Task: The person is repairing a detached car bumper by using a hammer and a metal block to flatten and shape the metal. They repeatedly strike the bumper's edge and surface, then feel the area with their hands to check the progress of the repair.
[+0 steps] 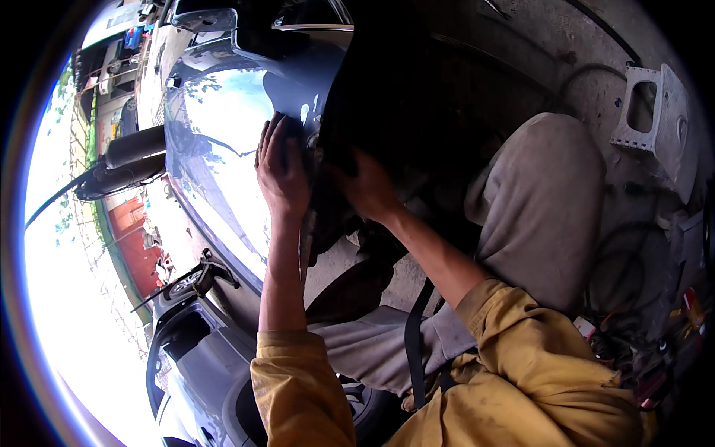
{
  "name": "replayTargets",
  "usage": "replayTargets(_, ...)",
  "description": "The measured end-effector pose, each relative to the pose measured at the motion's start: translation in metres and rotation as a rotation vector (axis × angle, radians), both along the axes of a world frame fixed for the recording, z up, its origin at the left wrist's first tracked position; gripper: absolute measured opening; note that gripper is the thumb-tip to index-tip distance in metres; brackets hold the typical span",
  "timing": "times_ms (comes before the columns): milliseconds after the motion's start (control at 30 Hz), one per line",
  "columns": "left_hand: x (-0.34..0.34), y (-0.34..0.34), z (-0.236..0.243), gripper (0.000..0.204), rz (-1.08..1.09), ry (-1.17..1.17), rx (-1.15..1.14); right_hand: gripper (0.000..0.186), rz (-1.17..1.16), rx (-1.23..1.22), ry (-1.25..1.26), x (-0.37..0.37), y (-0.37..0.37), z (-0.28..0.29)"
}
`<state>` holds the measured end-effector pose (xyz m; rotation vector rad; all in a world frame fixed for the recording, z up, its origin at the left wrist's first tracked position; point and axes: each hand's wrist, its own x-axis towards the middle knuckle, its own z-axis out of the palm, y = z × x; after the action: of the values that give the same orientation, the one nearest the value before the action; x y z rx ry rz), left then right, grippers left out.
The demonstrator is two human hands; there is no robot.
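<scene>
A glossy dark blue-grey car body panel stands in front of me, reflecting bright sky. My left hand rests on its outer face close to the right edge, with the fingers stretched out and nothing held. On the dark side of that edge, my right hand reaches into deep shadow. Its fingers fade into the dark, so whether they grip anything is hidden. A side mirror shows above the panel.
A white plastic stool lies at the far right, near dark hoses. Small tools and parts crowd the lower right. My bent knee is beside my right arm. A grey car stands lower left; a dark cylinder is left of the panel.
</scene>
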<state>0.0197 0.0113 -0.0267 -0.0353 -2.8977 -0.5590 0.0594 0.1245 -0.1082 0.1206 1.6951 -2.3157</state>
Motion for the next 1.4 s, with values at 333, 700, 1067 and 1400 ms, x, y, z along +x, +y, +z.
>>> replayTargets(333,0.000,-0.005,-0.002,0.033,-0.045,-0.007,0.078,0.033,0.110,-0.654,-0.217,0.005,-0.021,-0.014)
replayTargets(700,0.040,-0.010,0.005,0.051,-0.042,-0.152,-0.242,0.030,0.078,-0.825,-0.313,0.021,0.009,-0.015)
replayTargets(1067,0.123,-0.026,0.000,0.059,0.093,-0.038,-0.318,0.038,0.040,-0.110,-0.247,0.053,0.026,-0.068)
replayTargets(1400,0.193,-0.038,-0.014,0.061,0.258,0.043,-0.334,0.036,0.803,1.036,0.142,0.110,0.041,-0.142)
